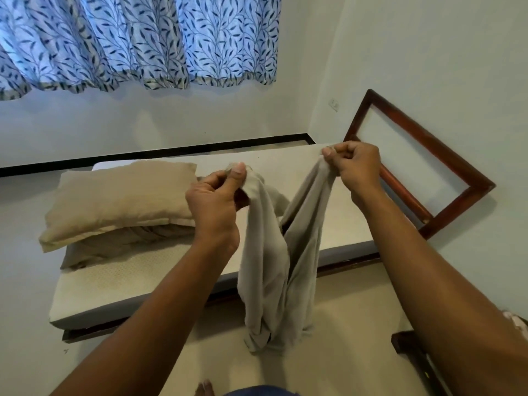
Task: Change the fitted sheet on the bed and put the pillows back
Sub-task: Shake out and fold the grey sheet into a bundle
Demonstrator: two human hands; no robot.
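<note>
A beige fitted sheet [268,270] hangs bunched between my hands, its lower end reaching down toward the floor. My left hand [214,201] pinches one part of its edge and my right hand [354,167] grips another part, a little higher and further right. Behind the sheet lies the bare pale mattress [137,278] on a dark wooden bed frame [85,334]. Two beige pillows [120,201] are stacked on the mattress at its left end, one on top of the other.
The wooden headboard frame [423,167] stands at the bed's right end against the white wall. A blue leaf-patterned curtain [137,41] hangs above the far wall. Dark wooden furniture [411,352] sits at the lower right. Light floor lies in front of the bed.
</note>
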